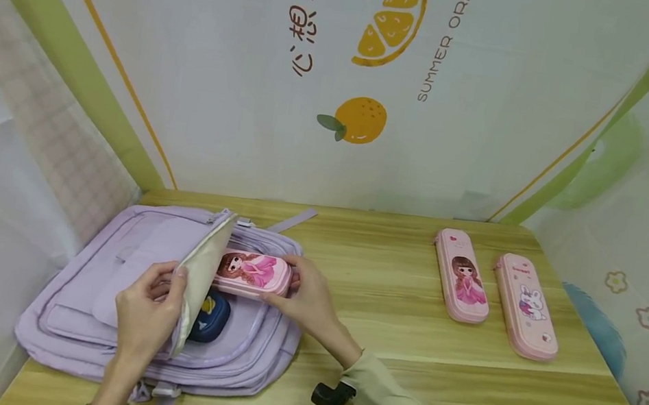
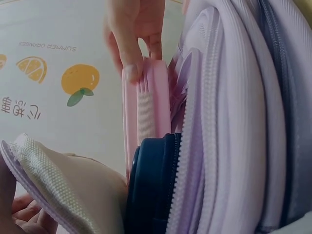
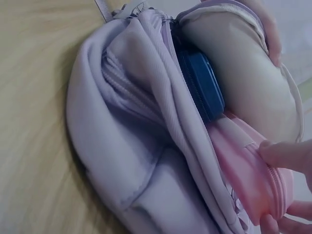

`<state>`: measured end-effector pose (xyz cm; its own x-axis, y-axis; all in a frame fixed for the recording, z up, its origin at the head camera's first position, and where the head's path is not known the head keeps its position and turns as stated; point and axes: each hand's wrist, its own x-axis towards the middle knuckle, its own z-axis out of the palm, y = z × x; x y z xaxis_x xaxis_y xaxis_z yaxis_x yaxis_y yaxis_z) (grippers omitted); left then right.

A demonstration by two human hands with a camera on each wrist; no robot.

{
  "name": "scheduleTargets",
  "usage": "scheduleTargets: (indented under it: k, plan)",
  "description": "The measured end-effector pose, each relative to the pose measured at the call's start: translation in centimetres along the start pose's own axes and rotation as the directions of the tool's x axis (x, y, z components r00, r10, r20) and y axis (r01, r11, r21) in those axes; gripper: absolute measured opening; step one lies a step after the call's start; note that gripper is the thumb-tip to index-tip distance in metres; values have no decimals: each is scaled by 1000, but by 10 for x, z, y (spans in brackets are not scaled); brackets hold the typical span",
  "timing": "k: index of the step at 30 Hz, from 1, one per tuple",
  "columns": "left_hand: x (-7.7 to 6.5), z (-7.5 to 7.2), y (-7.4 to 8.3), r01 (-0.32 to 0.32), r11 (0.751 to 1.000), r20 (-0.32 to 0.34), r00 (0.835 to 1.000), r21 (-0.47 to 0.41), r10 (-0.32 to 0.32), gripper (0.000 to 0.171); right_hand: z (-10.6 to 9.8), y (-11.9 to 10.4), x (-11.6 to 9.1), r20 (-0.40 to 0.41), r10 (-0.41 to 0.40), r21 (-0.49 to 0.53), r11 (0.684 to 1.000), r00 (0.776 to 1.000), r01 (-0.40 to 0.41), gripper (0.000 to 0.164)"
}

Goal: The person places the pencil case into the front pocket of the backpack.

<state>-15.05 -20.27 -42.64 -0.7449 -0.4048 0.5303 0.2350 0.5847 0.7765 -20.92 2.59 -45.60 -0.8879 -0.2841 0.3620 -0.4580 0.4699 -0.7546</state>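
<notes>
A lavender backpack [image 1: 122, 271] lies on the table at the left with its front pocket unzipped. My left hand [image 1: 150, 309] pinches the edge of the pocket flap [image 1: 202, 275] and holds it lifted, its cream lining showing. In my right hand [image 1: 311, 297] is a pink pencil case [image 1: 255, 270] with a doll in a pink dress on it, gripped by its right end; the other end is inside the pocket. A dark blue case [image 1: 211, 317] sits in the pocket beside it, and in the right wrist view the blue case [image 3: 202, 85] lies close to the pink pencil case [image 3: 243, 161].
Two more pink pencil cases lie at the table's right: one with a doll [image 1: 463, 277], one with a white rabbit [image 1: 526, 307]. A strap [image 1: 293, 220] extends behind the backpack onto the wooden table [image 1: 378, 265]. A printed curtain [image 1: 222, 91] hangs behind.
</notes>
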Motion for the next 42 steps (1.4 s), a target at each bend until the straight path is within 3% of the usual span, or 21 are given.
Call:
scheduleTargets:
  k: [7, 10, 17, 21, 28, 34, 42]
  plan:
    - [-1, -1, -2, 1, 1000, -5, 1000, -17, -1, 13, 6, -5, 4, 82, 39, 33, 999, 996, -41, 67]
    - [-1, -3, 11, -1, 999, -9, 1000, -42, 1, 13, 10, -5, 6, 100, 24, 94, 995, 995, -34, 63]
    - [-1, -2, 5, 8, 1000, -15, 1000, -28, -8, 15, 22, -11, 13, 83, 88, 159, 982, 993, -100, 51]
    - [-1, -6, 21, 10, 999, -18, 1000, -48, -11, 14, 28, -14, 17, 72, 114, 182, 975, 991, -125, 52]
    - [-2, -6, 25, 15, 997, -12, 1000, -75, -16, 12, 37, -16, 20, 72, 112, 176, 977, 991, -123, 45]
    - [-1, -6, 26, 29, 997, 4, 1000, -71, -29, 14, 40, -16, 24, 137, 159, 195, 963, 978, -184, 45]
    - [-1, -6, 26, 44, 997, 7, 999, -61, -43, 14, 39, -16, 27, 210, 160, 168, 966, 964, -197, 40]
